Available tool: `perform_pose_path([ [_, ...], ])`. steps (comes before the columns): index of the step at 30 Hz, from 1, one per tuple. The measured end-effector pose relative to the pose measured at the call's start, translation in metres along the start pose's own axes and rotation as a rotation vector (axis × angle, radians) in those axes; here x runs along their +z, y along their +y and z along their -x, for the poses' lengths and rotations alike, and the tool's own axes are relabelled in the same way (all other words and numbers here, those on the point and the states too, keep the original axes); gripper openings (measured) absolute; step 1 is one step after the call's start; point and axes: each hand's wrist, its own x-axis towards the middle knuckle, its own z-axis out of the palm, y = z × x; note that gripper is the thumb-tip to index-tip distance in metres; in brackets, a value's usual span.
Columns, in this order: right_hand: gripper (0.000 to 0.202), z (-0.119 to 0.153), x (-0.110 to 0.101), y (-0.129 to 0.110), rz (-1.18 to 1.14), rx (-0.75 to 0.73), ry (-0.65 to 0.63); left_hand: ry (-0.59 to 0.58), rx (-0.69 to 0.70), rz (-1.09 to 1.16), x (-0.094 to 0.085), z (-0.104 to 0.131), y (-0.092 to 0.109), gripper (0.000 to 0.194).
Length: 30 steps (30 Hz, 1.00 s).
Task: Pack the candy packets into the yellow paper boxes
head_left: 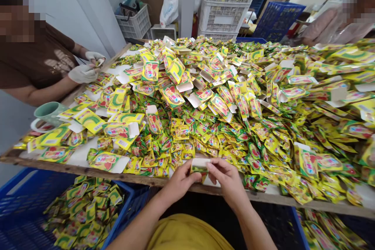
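Observation:
Close to the table's front edge, my left hand (182, 181) is closed around one side of a small candy box (200, 165), whose pale flap faces up. On the box's other side my right hand (224, 177) grips it with thumb and fingers. Part of the box is hidden behind the fingers. Just beyond both hands lies a heap of small yellow and green sachets (181, 132). Higher on the pile are many yellow, fruit-printed boxes (172, 95), several with white flaps standing out.
A wooden table edge (140, 179) runs before me. Below left, a blue crate (125, 203) contains packed boxes. A green mug (49, 111) stands at the left. A gloved co-worker's hand (82, 74) is beyond it; another person sits far right. White crates (221, 17) stack behind.

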Motion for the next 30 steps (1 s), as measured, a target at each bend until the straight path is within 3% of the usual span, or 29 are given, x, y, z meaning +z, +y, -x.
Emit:
perform_pose_path([
  [3,0.026,-0.004,0.006,-0.004,-0.089,0.119,-0.171,-0.022,-0.05,0.138,-0.006,0.008,0.007,0.042],
  [6,0.021,-0.011,0.011,-0.01,-0.129,0.145,-0.223,0.003,-0.131,0.361,-0.006,0.002,0.013,0.032],
  [11,0.02,-0.015,0.013,-0.011,-0.023,-0.014,-0.121,0.164,-0.2,0.498,0.0,-0.017,0.019,0.017],
  [15,0.018,-0.014,0.009,-0.011,0.022,-0.132,-0.089,0.256,-0.088,0.345,-0.001,-0.016,0.015,0.024],
  [22,0.019,-0.021,0.009,-0.008,0.035,-0.061,-0.026,0.305,0.04,0.092,-0.002,-0.018,0.009,0.022],
  [30,0.006,-0.019,0.006,-0.002,0.267,-0.399,-0.047,0.182,0.33,-0.125,-0.017,-0.022,0.003,0.009],
])
